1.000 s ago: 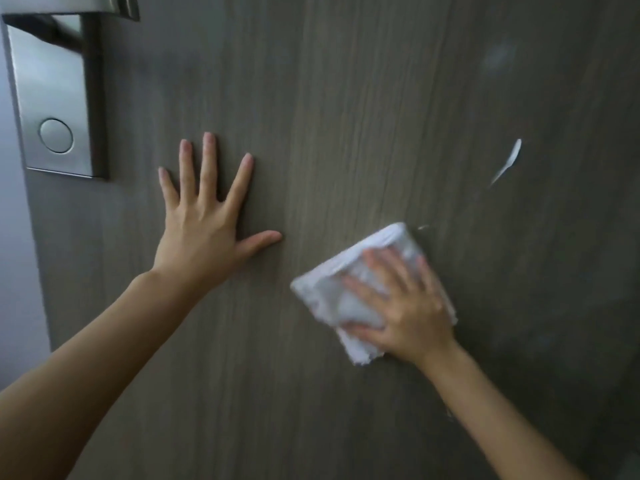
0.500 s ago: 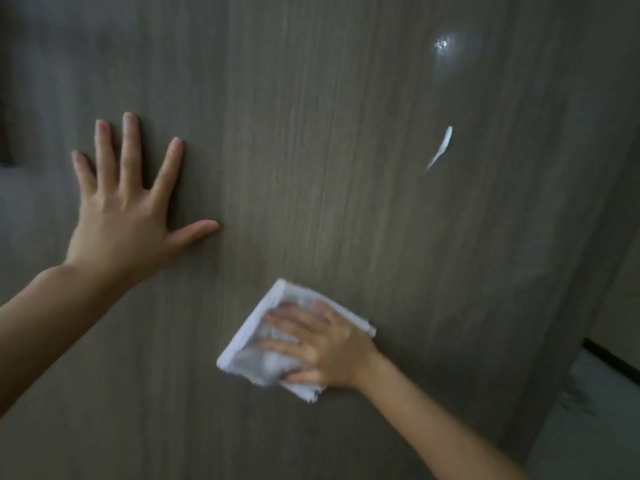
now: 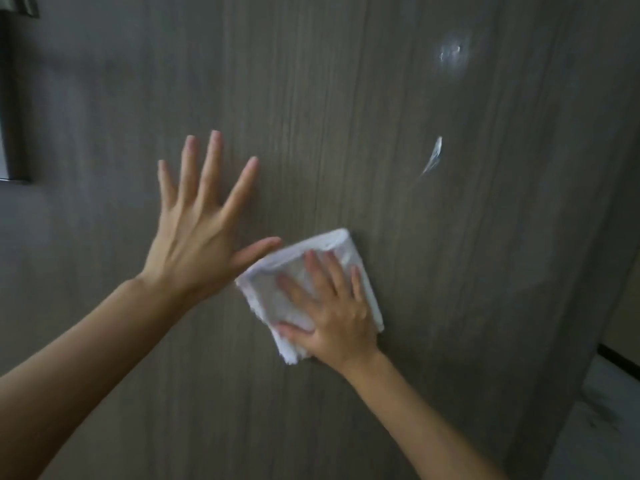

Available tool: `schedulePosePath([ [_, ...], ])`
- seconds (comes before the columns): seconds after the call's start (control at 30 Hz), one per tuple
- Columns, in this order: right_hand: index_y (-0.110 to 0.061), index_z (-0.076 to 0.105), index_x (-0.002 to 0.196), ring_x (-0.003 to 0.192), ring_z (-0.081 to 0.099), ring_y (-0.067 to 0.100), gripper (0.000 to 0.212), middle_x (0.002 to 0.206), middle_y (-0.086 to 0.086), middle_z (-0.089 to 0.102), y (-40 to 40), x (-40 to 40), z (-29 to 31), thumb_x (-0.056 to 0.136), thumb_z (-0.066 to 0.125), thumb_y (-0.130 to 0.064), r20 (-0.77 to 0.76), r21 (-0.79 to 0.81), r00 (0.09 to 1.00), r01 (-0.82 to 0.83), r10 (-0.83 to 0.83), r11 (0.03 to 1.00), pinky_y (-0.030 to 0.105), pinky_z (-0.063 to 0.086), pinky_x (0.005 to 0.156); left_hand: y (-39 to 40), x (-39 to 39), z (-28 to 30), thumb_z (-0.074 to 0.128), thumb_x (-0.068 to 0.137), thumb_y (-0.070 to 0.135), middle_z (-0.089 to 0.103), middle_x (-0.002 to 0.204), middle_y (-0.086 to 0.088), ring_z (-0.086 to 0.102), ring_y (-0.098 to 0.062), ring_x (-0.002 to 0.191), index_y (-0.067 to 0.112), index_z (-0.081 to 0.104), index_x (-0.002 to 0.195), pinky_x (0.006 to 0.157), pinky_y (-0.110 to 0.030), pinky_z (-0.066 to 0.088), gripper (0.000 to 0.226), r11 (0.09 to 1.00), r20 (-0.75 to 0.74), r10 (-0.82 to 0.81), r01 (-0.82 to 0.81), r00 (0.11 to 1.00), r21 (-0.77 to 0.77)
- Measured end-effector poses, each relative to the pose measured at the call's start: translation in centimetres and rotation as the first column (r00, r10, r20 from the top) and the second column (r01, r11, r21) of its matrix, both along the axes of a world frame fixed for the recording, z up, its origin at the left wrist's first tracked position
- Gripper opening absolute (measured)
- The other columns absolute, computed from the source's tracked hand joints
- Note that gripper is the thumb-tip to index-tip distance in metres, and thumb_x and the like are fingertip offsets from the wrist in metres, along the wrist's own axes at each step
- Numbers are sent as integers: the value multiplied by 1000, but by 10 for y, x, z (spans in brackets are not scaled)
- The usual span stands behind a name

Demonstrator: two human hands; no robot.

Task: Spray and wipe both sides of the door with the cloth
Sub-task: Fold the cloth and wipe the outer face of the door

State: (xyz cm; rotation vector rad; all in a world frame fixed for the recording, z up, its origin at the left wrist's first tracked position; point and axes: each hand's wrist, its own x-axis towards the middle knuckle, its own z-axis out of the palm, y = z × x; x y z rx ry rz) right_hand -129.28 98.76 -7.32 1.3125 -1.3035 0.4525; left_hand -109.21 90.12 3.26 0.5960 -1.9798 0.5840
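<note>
A dark grey wood-grain door (image 3: 346, 116) fills the view. My left hand (image 3: 201, 230) lies flat on it with fingers spread, holding nothing. My right hand (image 3: 332, 313) presses a folded white cloth (image 3: 270, 296) flat against the door, just right of and below the left hand; the left thumb nearly touches the cloth's upper edge. A white streak (image 3: 433, 157) and a shiny wet patch (image 3: 452, 53) mark the door above and right of the cloth. No spray bottle is in view.
The metal lock plate (image 3: 10, 109) shows at the left edge. The door's right edge runs down at the right, with pale floor (image 3: 609, 427) and a dark skirting strip beyond it.
The cloth under my right hand slid down and left, then back up beside my left thumb. The view swung right and back left; the lock plate left the frame and returned.
</note>
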Motion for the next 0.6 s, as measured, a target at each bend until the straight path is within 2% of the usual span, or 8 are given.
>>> schedulePosePath([
  [0.1,-39,45,141,146,21,20,67,155,1,31,9,-16,4,82,53,-71,-213,149,976,-13,45,989,44,11,118,7,-22,13,29,82,74,1,158,-22,-1,-47,143,21,16,152,109,-69,7,88,1000,-3,11,-11,1000,21],
  [0.17,-37,44,141,143,25,22,69,153,2,31,18,-37,48,81,52,-70,-239,138,969,-28,61,990,43,9,118,1,-28,15,28,83,72,5,158,-24,3,-49,142,19,19,151,107,-71,11,87,998,0,50,-50,999,34],
  [0.27,-34,43,143,143,27,28,71,153,9,34,30,-65,140,83,50,-71,-99,-91,995,24,-33,996,48,14,117,-7,-31,11,29,83,72,5,157,-24,4,-49,142,18,19,151,107,-71,10,87,996,1,87,-87,996,6],
  [0.33,-32,42,144,143,28,32,72,154,12,34,37,-76,193,85,42,-74,90,-278,994,81,-58,957,52,21,115,-8,-32,10,29,83,73,4,158,-24,3,-49,142,18,19,151,108,-70,8,88,996,-8,85,-85,996,-13],
  [0.4,-31,38,146,145,23,33,76,155,13,29,39,-79,220,86,34,-77,273,-380,961,151,-46,913,54,20,116,-7,-32,11,29,83,73,4,158,-23,3,-48,143,18,19,151,108,-70,8,88,997,-13,77,-77,997,-21],
  [0.5,-31,37,147,145,22,35,75,156,14,28,34,-72,201,86,32,-76,363,-437,932,184,-14,880,55,20,116,-8,-32,11,29,83,73,4,158,-23,3,-48,143,18,20,151,108,-70,8,88,997,-18,73,-73,997,-17],
  [0.57,-31,35,146,144,22,36,73,156,15,27,30,-65,149,87,36,-74,324,-396,946,132,4,909,55,18,116,-8,-32,10,29,83,73,6,158,-24,4,-49,143,18,22,151,108,-70,9,88,997,-20,73,-74,997,-17],
  [0.6,-33,34,146,145,20,35,72,157,13,25,29,-61,114,86,38,-73,290,-324,957,99,-1,941,54,16,117,-7,-32,10,29,83,72,6,157,-24,5,-49,142,18,22,151,108,-71,9,88,997,-19,71,-72,997,-18],
])
